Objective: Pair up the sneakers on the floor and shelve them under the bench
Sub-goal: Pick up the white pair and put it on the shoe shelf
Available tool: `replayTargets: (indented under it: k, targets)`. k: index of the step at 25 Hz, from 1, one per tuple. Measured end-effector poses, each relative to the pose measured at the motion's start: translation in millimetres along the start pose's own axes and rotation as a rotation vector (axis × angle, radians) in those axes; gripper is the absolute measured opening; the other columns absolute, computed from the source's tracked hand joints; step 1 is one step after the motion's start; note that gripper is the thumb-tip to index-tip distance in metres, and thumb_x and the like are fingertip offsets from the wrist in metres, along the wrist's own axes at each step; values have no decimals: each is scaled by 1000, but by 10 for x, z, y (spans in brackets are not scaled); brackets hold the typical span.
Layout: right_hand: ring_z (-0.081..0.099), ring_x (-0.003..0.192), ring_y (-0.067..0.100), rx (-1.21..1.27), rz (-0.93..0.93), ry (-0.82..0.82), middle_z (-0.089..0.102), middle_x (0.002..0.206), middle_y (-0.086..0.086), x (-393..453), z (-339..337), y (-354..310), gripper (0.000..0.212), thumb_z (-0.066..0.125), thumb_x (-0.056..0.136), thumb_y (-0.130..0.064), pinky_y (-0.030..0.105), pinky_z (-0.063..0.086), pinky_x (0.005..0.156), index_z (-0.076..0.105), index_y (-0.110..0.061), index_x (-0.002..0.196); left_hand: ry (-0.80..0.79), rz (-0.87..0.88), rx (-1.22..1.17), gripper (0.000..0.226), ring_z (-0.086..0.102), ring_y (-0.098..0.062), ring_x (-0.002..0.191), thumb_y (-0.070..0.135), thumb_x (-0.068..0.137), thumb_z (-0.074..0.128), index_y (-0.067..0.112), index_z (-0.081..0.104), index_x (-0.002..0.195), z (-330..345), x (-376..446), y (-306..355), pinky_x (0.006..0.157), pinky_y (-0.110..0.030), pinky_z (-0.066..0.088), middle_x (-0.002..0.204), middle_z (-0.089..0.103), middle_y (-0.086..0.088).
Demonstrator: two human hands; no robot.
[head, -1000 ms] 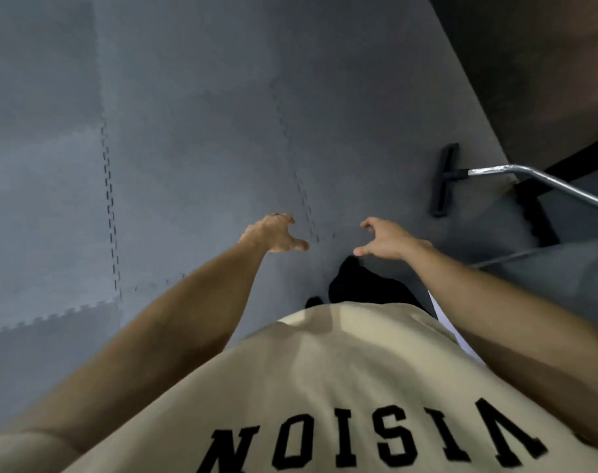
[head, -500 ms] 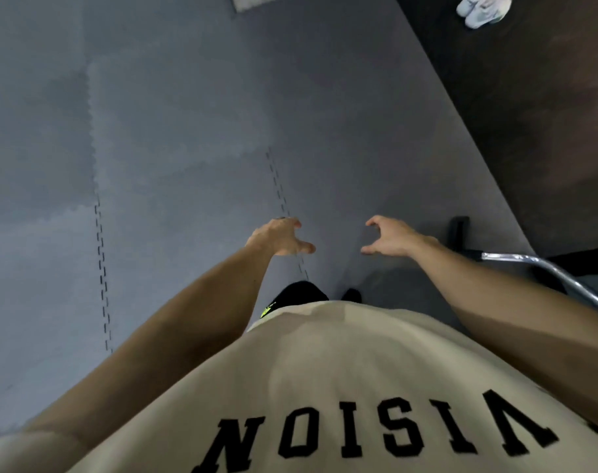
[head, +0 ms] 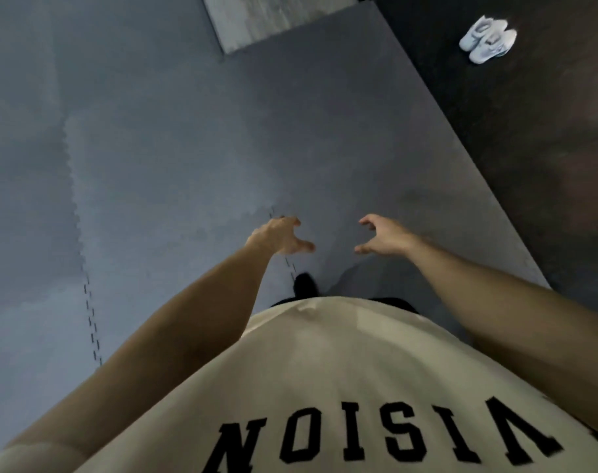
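Two white sneakers [head: 489, 39] lie side by side on the dark floor at the far upper right, well beyond my reach. My left hand [head: 280, 235] and my right hand [head: 383, 235] are stretched out in front of me above the grey foam mat, a short gap between them. Both hold nothing, with fingers spread and loosely curved. No bench shows in this view.
Grey interlocking foam mat [head: 154, 165] covers most of the floor, ending in a diagonal edge against dark flooring [head: 546, 165] on the right. A lighter mat piece [head: 267, 18] lies at the top. My dark shoe [head: 304, 285] shows below my hands.
The view has swung forward across the mat. The metal frame at the right has left view and the white sneakers have come further into view. Both hands stay empty.
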State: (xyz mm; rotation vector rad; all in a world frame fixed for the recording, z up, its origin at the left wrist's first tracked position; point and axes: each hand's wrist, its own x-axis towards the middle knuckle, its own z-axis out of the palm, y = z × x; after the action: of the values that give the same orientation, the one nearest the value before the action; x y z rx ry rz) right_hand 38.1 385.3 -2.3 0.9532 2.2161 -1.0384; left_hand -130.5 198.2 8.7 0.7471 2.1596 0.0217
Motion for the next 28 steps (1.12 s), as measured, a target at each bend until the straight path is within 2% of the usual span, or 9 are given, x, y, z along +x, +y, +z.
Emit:
replayTargets:
  k: [4,10,15,18,21,25,28]
  targets:
    - [51,125,25,71,9,67,51,139,3,704,-641,-489,75,81,70,-40,39,42,104,46,-27,135,-24,39,91,95,38,-30,135,72,68,68,26,37,145,-975,834,31,109,-50,35,149,37,-6]
    - [50,126,25,67,49,33,49,141,2,1988,-1717,-842,75,79,68,-47,44,41,105,46,-31,133,-59,89,111,100,36,-28,136,74,63,69,25,38,145,-2095,2220,403,111,-50,33,151,36,-4]
    - [49,126,28,23,52,22,48,142,6,2935,-2944,-932,74,77,75,-45,41,42,103,44,-22,137,-44,110,106,97,37,-28,137,69,67,71,23,38,145,-3053,3281,1091,111,-49,33,152,35,-5]
    - [49,127,29,45,85,25,47,144,8,3424,-3629,-936,73,76,77,-43,40,42,101,43,-20,138,-38,108,88,98,45,-26,130,71,61,71,25,42,142,-3601,3841,1505,107,-47,39,146,44,-3]
    - [49,127,29,83,91,32,48,143,9,3877,-4191,-907,75,77,76,-42,40,42,102,44,-18,139,-49,160,150,97,46,-27,129,72,58,69,24,45,138,-4071,4389,1923,106,-45,40,143,47,-4]
    - [44,132,31,162,156,48,41,147,12,4590,-4952,-846,77,74,80,-39,42,39,108,38,-14,143,-91,215,237,90,45,-28,130,69,68,71,24,42,141,-4772,5317,2501,104,-44,40,145,43,-5]
    - [43,133,30,249,237,116,41,147,12,5094,-5641,-812,81,75,80,-40,42,37,110,36,-9,144,-104,308,302,90,47,-29,127,69,68,72,23,43,140,-5325,6083,3062,103,-46,41,144,45,-6]
